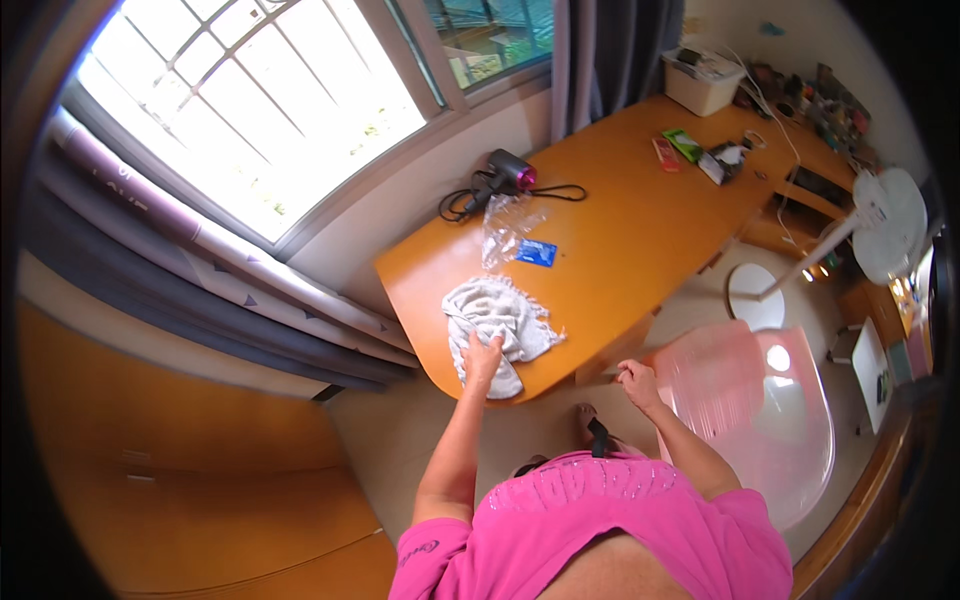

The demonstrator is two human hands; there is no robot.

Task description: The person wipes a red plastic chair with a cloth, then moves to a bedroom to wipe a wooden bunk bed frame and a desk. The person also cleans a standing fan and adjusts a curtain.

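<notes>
A crumpled light grey cloth with a fringed edge [491, 307] lies on the near left end of the wooden desk [600, 255]. My left hand [482, 358] is on the cloth, thumb and fingers gripping a fold of it. My right hand [637, 381] hangs in the air off the desk's edge, beside the pink chair, its fingers curled; whether they are fully closed is hard to tell, and no object shows in it. Just beyond the cloth are a blue packet [536, 253] and a clear plastic wrapper [504, 229].
A hair dryer [511, 170] with a looped cord rests by the window wall. Farther along the desk are a green packet [682, 144], a red packet [665, 154] and a white bin [703, 84]. A translucent pink chair [750, 405] and a white fan [889, 225] stand at right.
</notes>
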